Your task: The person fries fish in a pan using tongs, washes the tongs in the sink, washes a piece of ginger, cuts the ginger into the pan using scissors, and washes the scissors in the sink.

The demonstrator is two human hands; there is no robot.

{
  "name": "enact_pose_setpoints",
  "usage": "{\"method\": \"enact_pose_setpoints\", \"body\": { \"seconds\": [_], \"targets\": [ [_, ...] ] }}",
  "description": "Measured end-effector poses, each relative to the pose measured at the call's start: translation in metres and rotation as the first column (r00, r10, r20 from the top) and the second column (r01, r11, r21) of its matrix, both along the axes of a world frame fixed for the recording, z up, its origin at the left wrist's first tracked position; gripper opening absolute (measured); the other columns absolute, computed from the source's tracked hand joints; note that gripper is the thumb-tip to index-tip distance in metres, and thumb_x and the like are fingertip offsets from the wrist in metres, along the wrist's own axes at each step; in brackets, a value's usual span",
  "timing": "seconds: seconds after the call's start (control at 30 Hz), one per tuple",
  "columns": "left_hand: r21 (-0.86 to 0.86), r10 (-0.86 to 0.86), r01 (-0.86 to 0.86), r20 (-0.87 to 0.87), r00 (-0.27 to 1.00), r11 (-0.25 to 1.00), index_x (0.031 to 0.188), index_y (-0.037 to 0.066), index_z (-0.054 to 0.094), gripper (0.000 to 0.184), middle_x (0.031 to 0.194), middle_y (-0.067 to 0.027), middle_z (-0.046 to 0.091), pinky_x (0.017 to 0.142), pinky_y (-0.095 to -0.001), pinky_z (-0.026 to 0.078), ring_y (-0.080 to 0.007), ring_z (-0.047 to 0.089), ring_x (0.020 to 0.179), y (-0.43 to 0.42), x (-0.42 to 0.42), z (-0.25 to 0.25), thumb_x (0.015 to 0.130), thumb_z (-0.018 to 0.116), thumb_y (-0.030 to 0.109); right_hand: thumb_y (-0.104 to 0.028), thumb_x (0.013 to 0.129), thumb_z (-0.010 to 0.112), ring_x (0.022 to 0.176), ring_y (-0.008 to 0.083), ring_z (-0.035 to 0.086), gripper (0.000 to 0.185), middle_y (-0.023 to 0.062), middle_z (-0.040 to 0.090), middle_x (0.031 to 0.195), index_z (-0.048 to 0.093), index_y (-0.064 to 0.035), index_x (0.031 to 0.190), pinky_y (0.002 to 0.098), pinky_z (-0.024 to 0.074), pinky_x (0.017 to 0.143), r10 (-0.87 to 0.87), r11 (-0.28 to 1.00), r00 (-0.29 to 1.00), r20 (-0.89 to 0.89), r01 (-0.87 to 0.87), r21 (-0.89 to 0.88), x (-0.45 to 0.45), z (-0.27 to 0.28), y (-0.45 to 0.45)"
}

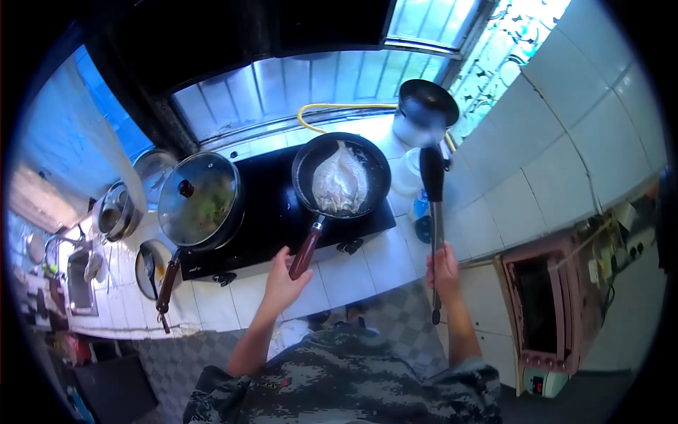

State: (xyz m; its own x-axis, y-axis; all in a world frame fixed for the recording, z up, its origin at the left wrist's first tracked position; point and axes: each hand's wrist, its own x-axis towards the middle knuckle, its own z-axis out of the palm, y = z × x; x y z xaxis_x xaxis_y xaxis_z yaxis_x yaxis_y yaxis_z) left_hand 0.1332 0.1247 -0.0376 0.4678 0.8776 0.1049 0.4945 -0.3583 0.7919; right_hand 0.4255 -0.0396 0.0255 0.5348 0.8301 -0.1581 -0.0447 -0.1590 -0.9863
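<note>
A whole flat pale fish [340,178] lies in a dark frying pan [378,185] on the right side of the black stove [272,185]. The pan's red-brown handle [304,254] points toward me. My left hand [284,286] is beside that handle, fingers apart, thumb near the handle's end; it does not grip it. My right hand [443,272] is wrapped round the metal shaft of a long utensil [436,219], held upright with its black end up. The right hand is to the right of the stove.
A glass-lidded pan [200,201] with green food sits on the stove's left. Behind right stands a dark-rimmed pot [424,116]. A plate with a spoon [157,268], metal bowls [116,212] and a sink [81,281] are left; a pink oven [547,304] is right.
</note>
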Motion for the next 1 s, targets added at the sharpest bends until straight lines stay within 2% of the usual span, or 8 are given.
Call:
{"method": "enact_pose_setpoints", "body": {
  "seconds": [0.2,0.23,0.27,0.37,0.43,0.8,0.9,1.0],
  "targets": [
    [-0.776,0.036,-0.070,-0.061,0.998,0.627,0.114,-0.001,0.044,0.048,0.099,-0.0149,0.056,0.075,-0.0370,0.047,-0.0214,0.056,0.091,0.005,0.032,0.015,0.076,0.066,0.019,-0.042,0.094,0.036,0.046,0.0059,0.042,0.040,0.0023,0.046,0.073,0.040,-0.0077,0.114,0.0193,0.0351,0.036,0.158,0.983,0.901,-0.404,-0.107,0.147,0.029,-0.015,0.046],
    [-0.125,0.178,-0.207,-0.208,0.962,0.970,0.114,0.000,0.044,0.047,0.097,-0.0118,0.056,0.071,-0.0328,0.047,-0.0188,0.056,0.085,-0.006,0.043,0.025,0.076,0.066,0.018,-0.042,0.094,0.036,0.046,0.0061,0.042,0.041,0.0025,0.046,0.074,0.039,-0.0072,0.116,0.0194,0.0354,0.037,0.160,0.977,0.899,-0.408,-0.086,0.194,0.029,-0.015,0.053],
    [0.603,0.372,-0.177,-0.214,0.903,0.778,0.114,0.000,0.045,0.046,0.096,-0.0088,0.056,0.066,-0.0287,0.047,-0.0163,0.057,0.079,-0.012,0.053,0.032,0.076,0.067,0.017,-0.043,0.094,0.036,0.046,0.0063,0.043,0.043,0.0027,0.046,0.074,0.038,-0.0066,0.117,0.0195,0.0356,0.037,0.162,0.967,0.899,-0.408,-0.062,0.246,0.029,-0.014,0.061],
    [-0.256,-0.021,0.073,0.199,0.980,0.964,0.117,0.004,0.048,0.032,0.097,-0.0066,0.057,0.068,-0.0248,0.046,-0.0124,0.056,0.080,-0.028,0.082,0.020,0.086,0.054,0.013,-0.043,0.094,0.035,0.049,0.0072,0.045,0.048,0.0034,0.046,0.077,0.034,-0.0057,0.123,0.0203,0.0379,0.038,0.193,0.909,0.870,-0.454,0.016,0.416,0.023,-0.006,0.086],
    [-0.667,-0.118,0.448,0.479,0.870,0.596,0.127,0.005,0.038,0.038,0.100,-0.0099,0.057,0.066,-0.0255,0.048,-0.0139,0.058,0.076,-0.043,0.106,0.017,0.094,0.041,0.025,-0.044,0.093,0.037,0.052,0.0083,0.047,0.051,0.0036,0.046,0.080,0.031,-0.0056,0.126,0.0205,0.0397,0.040,0.244,0.843,0.832,-0.497,0.071,0.533,0.011,0.005,0.102],
    [-0.599,-0.046,0.743,0.769,0.638,0.301,0.106,0.009,0.044,0.024,0.060,0.0001,0.045,0.041,-0.0182,0.023,-0.0055,0.034,0.045,-0.063,0.115,0.031,0.094,0.045,0.029,-0.057,0.087,0.038,0.054,0.0046,0.048,0.065,0.0017,0.046,0.081,0.033,-0.0072,0.128,0.0174,0.0395,0.042,0.353,0.735,0.816,-0.458,0.061,0.675,-0.022,0.019,0.117],
    [-0.609,-0.114,0.470,0.529,0.841,0.639,0.118,0.006,0.040,0.033,0.067,-0.0012,0.051,0.046,-0.0187,0.032,-0.0071,0.040,0.050,-0.057,0.099,0.052,0.091,0.052,0.021,-0.056,0.087,0.040,0.055,0.0051,0.046,0.066,0.0017,0.046,0.082,0.030,-0.0074,0.131,0.0173,0.0378,0.042,0.280,0.771,0.886,-0.369,0.022,0.637,-0.013,0.028,0.116],
    [0.108,0.078,-0.069,-0.084,0.993,0.992,0.127,-0.002,0.032,0.074,0.097,-0.0144,0.055,0.081,-0.0380,0.040,-0.0271,0.049,0.096,-0.032,0.066,0.056,0.069,0.072,0.020,-0.054,0.088,0.041,0.048,0.0037,0.042,0.051,0.0007,0.046,0.071,0.044,-0.0050,0.100,0.0169,0.0358,0.040,0.190,0.893,0.965,-0.181,-0.093,0.439,0.013,0.038,0.106]
  ]
}}
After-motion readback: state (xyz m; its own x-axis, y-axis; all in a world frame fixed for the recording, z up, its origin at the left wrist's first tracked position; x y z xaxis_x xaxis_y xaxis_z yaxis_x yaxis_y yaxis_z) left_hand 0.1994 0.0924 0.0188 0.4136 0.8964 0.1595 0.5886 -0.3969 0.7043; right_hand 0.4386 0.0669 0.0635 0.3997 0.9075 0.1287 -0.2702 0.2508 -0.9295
